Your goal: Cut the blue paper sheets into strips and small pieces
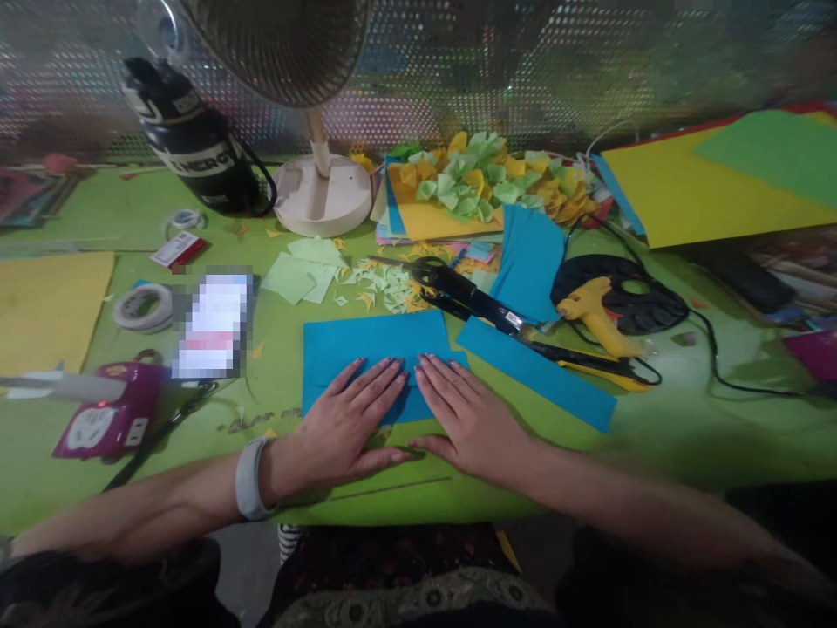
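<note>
Blue paper (366, 349) flat on green table (281, 384), under both hands; left hand (340, 427), right hand (471, 419) open, palms pressing down, nothing clenched; folding step, paper wanting firm smoothing along edge

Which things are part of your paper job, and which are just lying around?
Part of the job: left hand, right hand, blue paper sheet.
Just lying around: hot glue gun, tape roll, black water bottle, standing fan.
</note>
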Available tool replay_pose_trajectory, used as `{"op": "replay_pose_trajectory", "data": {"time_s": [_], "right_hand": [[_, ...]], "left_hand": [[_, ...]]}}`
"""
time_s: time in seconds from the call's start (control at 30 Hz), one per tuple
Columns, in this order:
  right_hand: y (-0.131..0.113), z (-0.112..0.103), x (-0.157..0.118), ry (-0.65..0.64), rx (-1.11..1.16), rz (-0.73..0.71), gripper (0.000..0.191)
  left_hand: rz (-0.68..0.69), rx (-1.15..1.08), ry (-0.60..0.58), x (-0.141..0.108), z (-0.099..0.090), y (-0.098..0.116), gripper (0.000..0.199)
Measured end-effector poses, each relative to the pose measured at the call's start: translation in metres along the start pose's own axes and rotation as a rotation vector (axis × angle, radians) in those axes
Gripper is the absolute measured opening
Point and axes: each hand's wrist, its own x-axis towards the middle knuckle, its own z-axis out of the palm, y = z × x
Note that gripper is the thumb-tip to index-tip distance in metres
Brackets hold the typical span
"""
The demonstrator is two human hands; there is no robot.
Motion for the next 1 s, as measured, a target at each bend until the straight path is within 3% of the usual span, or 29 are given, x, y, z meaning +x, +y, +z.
{"op": "replay_pose_trajectory", "data": {"time_s": [1.0], "right_hand": [[-0.0057, -0.0024, -0.0007, 0.025, -0.047, -0.012, 0.077]], "left_hand": [[0.022, -0.011, 0.011, -0.0006, -0.0016, -0.0009, 0.092]]}}
